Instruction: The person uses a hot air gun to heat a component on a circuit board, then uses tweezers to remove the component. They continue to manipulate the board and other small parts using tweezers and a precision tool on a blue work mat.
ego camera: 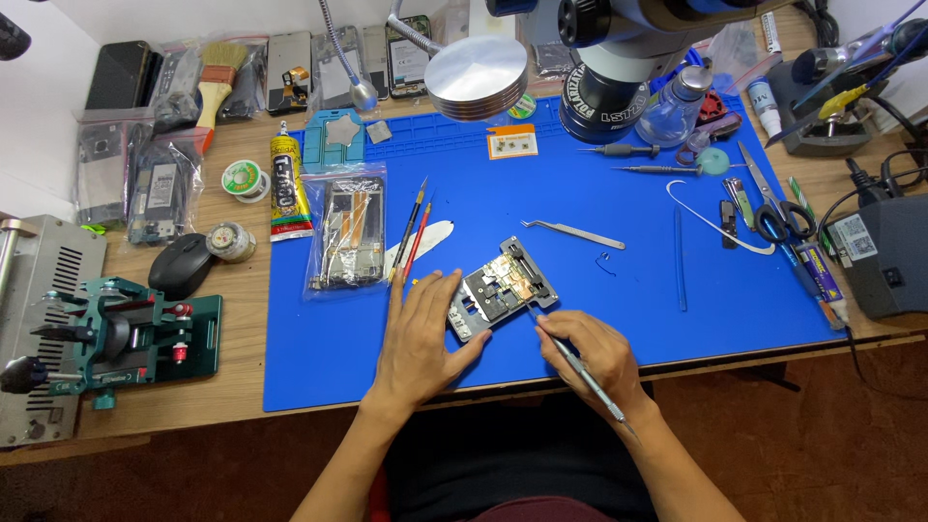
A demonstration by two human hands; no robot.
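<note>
Phone frame (500, 288) repair at the desk's near edge.
Left hand (420, 338) rests flat, steadying the frame; right hand (594, 355) has its grip closed around a thin metal tool (580, 367).

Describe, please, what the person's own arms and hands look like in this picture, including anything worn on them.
Both forearms are bare as far as the frame shows: no sleeves, no gloves. The left hand and the right hand carry no visible rings, and neither wrist shows a watch, a strap or a bracelet. The fingernails look short and unpainted. No marks or tattoos can be seen on either arm.
</note>
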